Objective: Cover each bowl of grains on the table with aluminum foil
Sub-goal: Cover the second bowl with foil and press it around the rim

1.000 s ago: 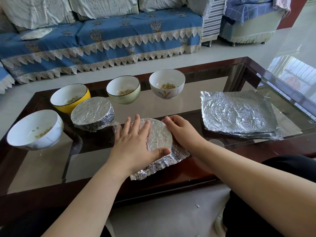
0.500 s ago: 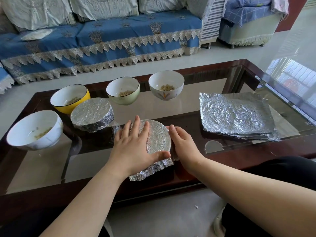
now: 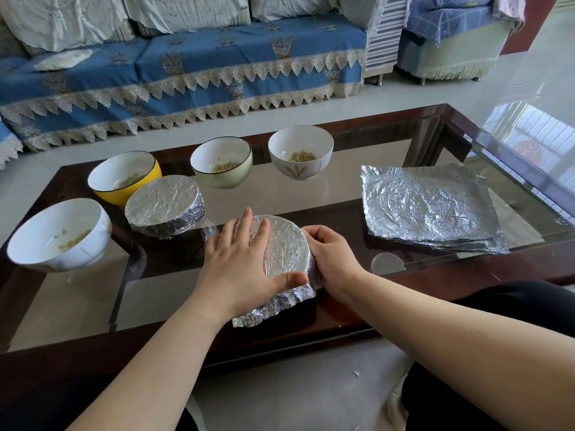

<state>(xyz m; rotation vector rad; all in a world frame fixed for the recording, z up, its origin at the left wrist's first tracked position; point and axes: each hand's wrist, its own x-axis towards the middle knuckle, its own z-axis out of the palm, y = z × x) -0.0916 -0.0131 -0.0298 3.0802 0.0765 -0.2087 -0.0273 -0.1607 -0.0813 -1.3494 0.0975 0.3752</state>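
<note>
No readable text, label or number shows anywhere

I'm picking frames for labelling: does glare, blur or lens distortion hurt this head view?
Head view: sharp overall, no motion blur on the left hand or right hand; window reflections glare on the glass table at right; the foil stack shines but keeps its texture; wide-angle bending curves the sofa edge.
</note>
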